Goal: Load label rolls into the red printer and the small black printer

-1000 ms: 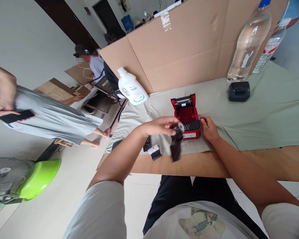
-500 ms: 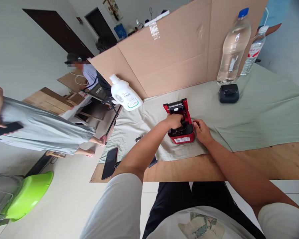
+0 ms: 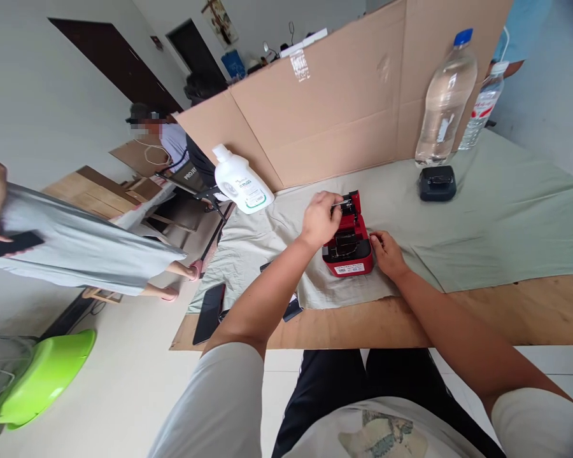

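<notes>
A small red and black printer (image 3: 347, 266) stands on the cloth with its lid tipped up and back. The lid (image 3: 356, 205) carries a shiny roller, partly covered by my fingers. From the left, my left hand (image 3: 321, 217) is closed at the lid's upper edge, fingertips by the roller. Against the printer's right side, the curled fingers of my right hand (image 3: 386, 252) touch the case. Inside the black body lies an open bay with a thin wire-like piece; its details are too small to tell.
A cardboard screen (image 3: 334, 108) stands behind. On the cloth (image 3: 496, 222) are a white bottle (image 3: 243, 181), a large water bottle (image 3: 446, 98), a smaller bottle (image 3: 483, 108) and a black case (image 3: 437, 183). A phone (image 3: 209, 313) lies front left. A person in a grey skirt (image 3: 86, 238) stands left.
My left hand has come out of the printer's body and moved up and left to the raised lid, uncovering the bay. My right hand stays at the printer's side.
</notes>
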`<state>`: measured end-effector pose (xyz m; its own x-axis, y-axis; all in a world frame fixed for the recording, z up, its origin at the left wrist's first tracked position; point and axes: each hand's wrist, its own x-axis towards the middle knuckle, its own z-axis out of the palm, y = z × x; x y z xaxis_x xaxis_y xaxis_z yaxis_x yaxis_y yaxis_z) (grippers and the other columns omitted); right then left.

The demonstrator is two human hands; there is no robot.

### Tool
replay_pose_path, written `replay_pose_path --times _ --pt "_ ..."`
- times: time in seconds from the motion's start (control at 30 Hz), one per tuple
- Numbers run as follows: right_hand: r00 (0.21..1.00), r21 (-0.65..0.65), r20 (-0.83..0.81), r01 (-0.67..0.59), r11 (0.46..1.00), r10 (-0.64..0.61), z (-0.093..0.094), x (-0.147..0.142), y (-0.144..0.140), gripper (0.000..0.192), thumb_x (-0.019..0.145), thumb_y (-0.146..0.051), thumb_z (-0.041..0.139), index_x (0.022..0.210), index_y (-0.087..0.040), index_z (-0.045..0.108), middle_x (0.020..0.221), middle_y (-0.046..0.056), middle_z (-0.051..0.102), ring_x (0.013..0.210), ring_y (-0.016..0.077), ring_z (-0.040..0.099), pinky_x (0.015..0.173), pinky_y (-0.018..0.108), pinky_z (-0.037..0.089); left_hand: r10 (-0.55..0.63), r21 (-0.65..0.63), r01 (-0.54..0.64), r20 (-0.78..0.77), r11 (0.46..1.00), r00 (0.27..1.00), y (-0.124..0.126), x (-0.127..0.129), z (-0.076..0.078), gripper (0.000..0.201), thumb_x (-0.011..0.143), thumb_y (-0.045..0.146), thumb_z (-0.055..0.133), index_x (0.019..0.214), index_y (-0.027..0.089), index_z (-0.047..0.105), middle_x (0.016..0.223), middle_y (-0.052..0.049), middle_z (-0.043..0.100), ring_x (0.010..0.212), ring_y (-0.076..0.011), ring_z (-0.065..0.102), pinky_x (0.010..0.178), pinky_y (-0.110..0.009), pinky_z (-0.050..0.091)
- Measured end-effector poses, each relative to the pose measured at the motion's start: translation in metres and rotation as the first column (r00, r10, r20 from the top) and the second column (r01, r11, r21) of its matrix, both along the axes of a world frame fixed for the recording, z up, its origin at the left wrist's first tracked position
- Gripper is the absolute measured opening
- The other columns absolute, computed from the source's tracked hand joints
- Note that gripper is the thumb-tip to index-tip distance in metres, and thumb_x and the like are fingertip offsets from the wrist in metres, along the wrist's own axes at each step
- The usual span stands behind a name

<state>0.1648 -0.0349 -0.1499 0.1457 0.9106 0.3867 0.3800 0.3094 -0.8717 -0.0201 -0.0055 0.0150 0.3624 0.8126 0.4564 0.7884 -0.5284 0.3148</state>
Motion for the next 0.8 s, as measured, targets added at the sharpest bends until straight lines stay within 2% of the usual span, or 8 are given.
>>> replay_pose_path --times 0.07,0.17,0.3,0.47,0.6,0.7,0.8 --pt "1.0 0.004 -0.008 0.003 1.0 -0.003 -0.001 0.0 0.0 0.066 0.089 -0.078 0.032 0.099 -0.022 0.064 0.096 0.011 0.07 0.093 0.0281 0.062 0.088 0.049 0.049 0.039 0.072 -0.042 0.042 0.996 0.998 0.006 -0.007 -0.006 0.04 0.097 0.035 0.045 0.129 0.014 0.058 0.135 -0.015 0.059 0.13 -0.0284 0.05 0.113 -0.046 0.037" --pt "1.0 0.016 -0.009 0.001 1.0 -0.001 -0.001 0.001 0.0 0.065 0.089 -0.078 0.031 0.099 -0.022 0.063 0.095 0.01 0.07 0.092 0.0276 0.063 0.087 0.048 0.05 0.025 0.015 -0.026 0.036 1.0 0.999 0.004 -0.014 -0.018 0.055 0.101 0.049 0.033 0.139 0.012 0.05 0.139 -0.018 0.056 0.133 -0.0291 0.045 0.115 -0.048 0.033" --pt "1.0 0.022 -0.005 -0.007 1.0 0.007 0.0 0.002 0.0 0.063 0.091 -0.076 0.032 0.1 -0.023 0.063 0.096 0.01 0.071 0.092 0.0268 0.063 0.086 0.048 0.051 0.009 0.034 -0.012 0.094 0.999 0.996 -0.028 -0.017 -0.032 0.064 0.102 0.055 0.016 0.135 0.016 0.054 0.126 -0.015 0.063 0.12 -0.026 0.053 0.108 -0.044 0.037" --pt "1.0 0.044 0.002 0.006 0.999 -0.006 0.005 0.0 -0.004 0.058 0.093 -0.071 0.033 0.103 -0.022 0.063 0.1 0.011 0.07 0.094 0.0271 0.062 0.088 0.049 0.051 -0.057 0.067 0.049 0.131 0.997 0.99 -0.072 -0.016 -0.054 0.062 0.102 0.055 0.017 0.129 0.016 0.057 0.119 -0.015 0.066 0.112 -0.0262 0.056 0.102 -0.043 0.04" --pt "0.998 0.192 0.056 0.002 0.981 -0.013 0.019 0.001 -0.016 0.052 0.096 -0.061 0.036 0.119 -0.02 0.06 0.115 0.016 0.066 0.103 0.029 0.061 0.086 0.049 0.052 -0.074 0.097 0.056 0.19 0.994 0.979 -0.084 -0.014 -0.075 0.057 0.102 0.051 0.02 0.131 0.015 0.054 0.123 -0.017 0.064 0.115 -0.0264 0.055 0.103 -0.044 0.04" --pt "0.987 0.319 0.162 -0.056 0.946 0.003 0.032 0.003 -0.026 0.055 0.094 -0.059 0.039 0.13 -0.021 0.056 0.132 0.017 0.06 0.12 0.0326 0.055 0.097 0.053 0.048 -0.039 0.118 0.008 0.26 0.993 0.965 -0.085 -0.011 -0.086 0.057 0.102 0.05 0.019 0.131 0.016 0.053 0.123 -0.017 0.064 0.117 -0.0265 0.055 0.103 -0.045 0.041" --pt "0.966 0.369 0.256 -0.133 0.92 0.037 0.041 0.003 -0.031 0.059 0.09 -0.064 0.044 0.129 -0.022 0.058 0.132 0.015 0.062 0.122 0.034 0.054 0.105 0.056 0.042 0.0 0.14 -0.048 0.322 0.989 0.947 -0.083 -0.007 -0.092 0.058 0.102 0.052 0.018 0.129 0.016 0.055 0.121 -0.017 0.065 0.117 -0.0263 0.056 0.102 -0.045 0.042"
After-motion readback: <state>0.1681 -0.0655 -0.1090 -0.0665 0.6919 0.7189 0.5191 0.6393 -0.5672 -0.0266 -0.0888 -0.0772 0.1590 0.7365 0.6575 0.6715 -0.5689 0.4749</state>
